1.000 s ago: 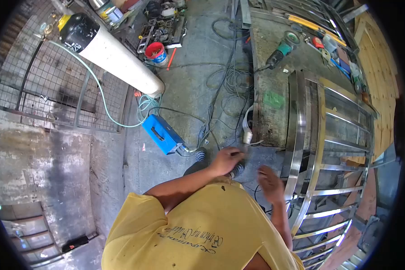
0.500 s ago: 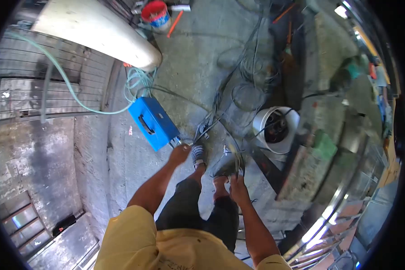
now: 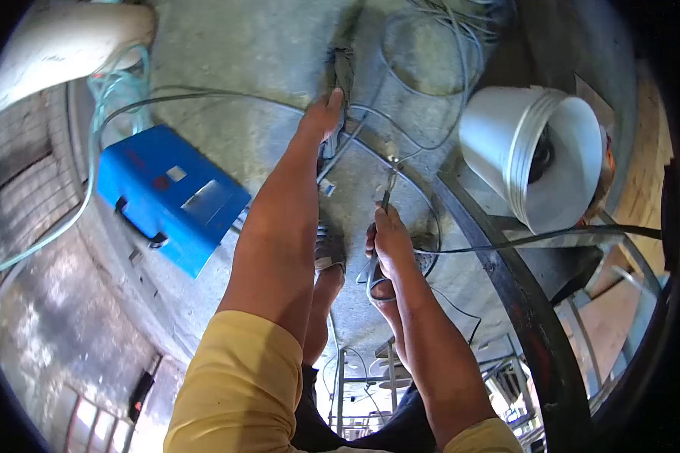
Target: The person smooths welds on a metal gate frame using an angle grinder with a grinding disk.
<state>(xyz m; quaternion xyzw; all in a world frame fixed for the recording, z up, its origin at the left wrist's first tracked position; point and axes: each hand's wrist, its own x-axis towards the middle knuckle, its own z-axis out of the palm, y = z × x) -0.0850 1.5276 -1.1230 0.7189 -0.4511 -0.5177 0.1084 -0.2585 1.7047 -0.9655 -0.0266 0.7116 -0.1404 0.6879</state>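
Observation:
My left hand (image 3: 323,117) reaches far forward, low over the floor, its fingers closed at a grey cable (image 3: 264,100). The fingertips are partly hidden, and a dark strip-like thing (image 3: 342,72) lies just beyond them. My right hand (image 3: 391,240), nearer to me, is wrapped round a welding clamp (image 3: 391,177), its metal jaws pointing forward. From the clamp's lower end a cable (image 3: 372,287) loops down by my foot. Other cables cross the floor between my hands. To the left of my left arm lies a blue machine case (image 3: 174,192) with a black handle.
At right a white bucket (image 3: 499,143) lies tilted with a dark thing inside. A dark metal beam (image 3: 506,287) runs beside my right arm, crossed by a black cable (image 3: 551,238). A pale green hose (image 3: 91,177) runs along the left; coiled cable (image 3: 461,45) lies ahead.
The view has come lower and closer to the floor. My left hand has moved from beside the blue case forward to the cables. My right hand has raised the clamp forward.

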